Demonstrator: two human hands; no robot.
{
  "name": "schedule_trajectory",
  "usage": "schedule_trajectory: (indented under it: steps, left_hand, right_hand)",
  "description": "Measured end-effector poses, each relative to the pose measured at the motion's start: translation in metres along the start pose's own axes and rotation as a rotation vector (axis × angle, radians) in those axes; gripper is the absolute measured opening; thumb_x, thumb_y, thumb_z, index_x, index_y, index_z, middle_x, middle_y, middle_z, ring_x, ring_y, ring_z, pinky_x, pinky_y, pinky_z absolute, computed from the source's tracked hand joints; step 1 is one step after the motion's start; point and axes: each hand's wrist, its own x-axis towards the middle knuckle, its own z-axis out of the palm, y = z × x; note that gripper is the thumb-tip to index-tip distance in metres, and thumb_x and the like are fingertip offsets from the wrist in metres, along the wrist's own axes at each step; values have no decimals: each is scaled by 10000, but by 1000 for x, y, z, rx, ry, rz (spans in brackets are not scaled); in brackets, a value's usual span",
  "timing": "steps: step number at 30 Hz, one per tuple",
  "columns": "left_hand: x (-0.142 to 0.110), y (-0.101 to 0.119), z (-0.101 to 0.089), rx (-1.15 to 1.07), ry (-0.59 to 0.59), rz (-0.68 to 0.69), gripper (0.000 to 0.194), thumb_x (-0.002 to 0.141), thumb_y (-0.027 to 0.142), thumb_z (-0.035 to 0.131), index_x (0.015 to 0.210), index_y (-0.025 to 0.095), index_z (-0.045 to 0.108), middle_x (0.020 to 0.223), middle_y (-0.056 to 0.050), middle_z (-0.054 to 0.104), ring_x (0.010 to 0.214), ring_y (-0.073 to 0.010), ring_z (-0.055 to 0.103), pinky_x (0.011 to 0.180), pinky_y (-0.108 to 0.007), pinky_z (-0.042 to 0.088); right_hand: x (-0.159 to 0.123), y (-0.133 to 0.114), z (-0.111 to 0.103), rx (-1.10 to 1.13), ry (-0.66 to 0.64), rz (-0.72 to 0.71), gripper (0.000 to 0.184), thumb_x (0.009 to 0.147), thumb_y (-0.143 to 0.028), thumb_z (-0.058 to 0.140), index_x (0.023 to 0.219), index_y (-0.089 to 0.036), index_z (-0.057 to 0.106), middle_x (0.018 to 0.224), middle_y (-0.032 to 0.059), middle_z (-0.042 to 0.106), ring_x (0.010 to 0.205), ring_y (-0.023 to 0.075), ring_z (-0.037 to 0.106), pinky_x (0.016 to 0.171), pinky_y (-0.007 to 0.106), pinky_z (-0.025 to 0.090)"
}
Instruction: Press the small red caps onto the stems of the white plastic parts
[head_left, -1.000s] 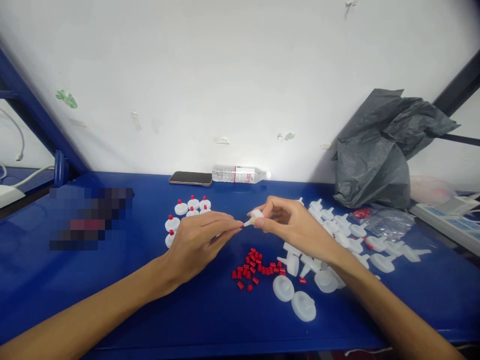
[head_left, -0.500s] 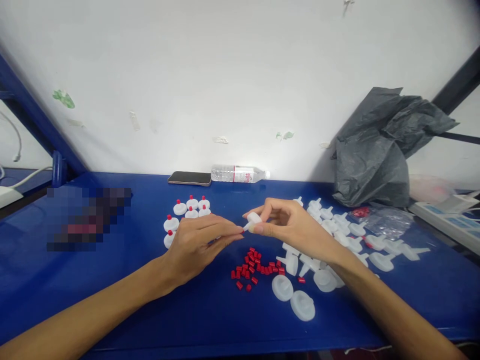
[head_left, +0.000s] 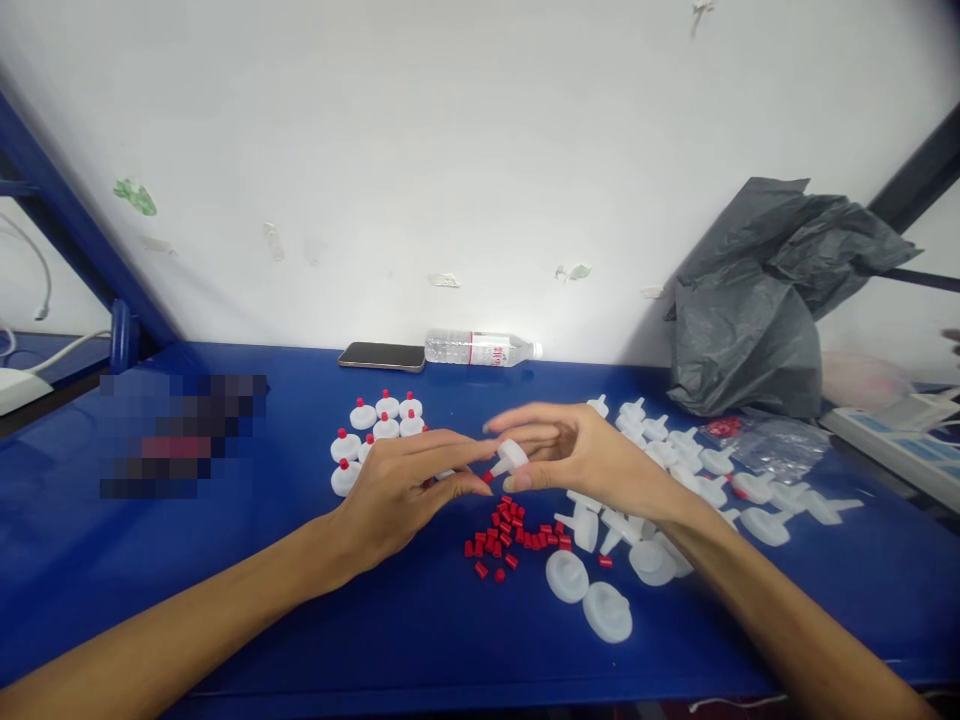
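A white nozzle cap [head_left: 513, 456] with a round base and thin spout is held above the table, its spout pointing down-left. A small red tip cap [head_left: 489, 477] sits at the spout's end. My left hand [head_left: 416, 480] is closed on this red end between thumb and fingers. Around the white base, my right hand [head_left: 559, 450] has its thumb and fingers spread apart; whether it still touches the base is hard to see. Loose red tip caps [head_left: 504, 530] lie below the hands. White nozzle caps without red tips [head_left: 652, 560] are scattered under and beside my right forearm.
Red-tipped white caps [head_left: 363, 415] stand grouped left of centre. A phone [head_left: 382, 356] and a lying water bottle [head_left: 480, 348] are by the wall. On the right are a grey plastic bag [head_left: 750, 310], a clear bag [head_left: 787, 445] and a power strip [head_left: 892, 450].
My right fingers have spread from their pinch on the white cap. The cap has tilted and dropped slightly, and its red tip now shows beside my left thumb. Part of another hand appears at the right edge.
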Motion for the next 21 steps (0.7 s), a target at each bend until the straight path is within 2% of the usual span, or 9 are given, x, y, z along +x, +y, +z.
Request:
schedule_trajectory:
  steps: [3,7,11,15,18,21]
  left_hand:
    - [-1,-1,0,-54,-44,44,180,915,186,713,1087,182,768,969,-64,789,809,-149,765,728,-217,649]
    - [-5,-4,1,-138,-83,52,219,966,122,621,1130,168,759,1008,-93,781,729,-132,776,689,-194,657]
    - [-4,-5,1,-98,-75,65,201,953,144,652,1119,180,759,962,-74,794,744,-140,773,685,-204,653]
    - [1,-2,0,-58,-21,-43,160,951,159,667,1073,196,763,913,-30,795,817,-142,751,739,-220,620]
    - [4,2,-1,-34,-21,-115,156,973,148,628,1072,191,741,964,-29,775,848,-135,716,743,-225,578]
    - [4,3,-2,61,-63,-181,94,972,177,617,977,179,710,903,-23,732,771,-131,650,676,-248,522]
  right_hand:
    - [-1,2,0,-61,4,14,383,726,-320,882,1080,-230,765,971,53,799,925,243,757,869,401,578]
    - [-1,3,0,-54,2,13,383,702,-323,898,1061,-253,785,941,40,808,900,239,760,846,396,590]
    - [0,1,0,-85,18,9,386,697,-319,901,1057,-244,784,942,42,809,900,237,761,844,387,591]
    - [1,-1,3,-78,43,-29,339,772,-350,847,1080,-240,756,986,44,805,958,239,754,894,399,583]
    - [2,-2,7,-248,36,-82,267,835,-393,787,1070,-269,766,1028,14,796,991,219,738,929,376,559]
    - [1,-4,7,-469,95,-145,236,916,-445,687,1070,-290,777,1071,-1,784,1017,208,715,929,355,534]
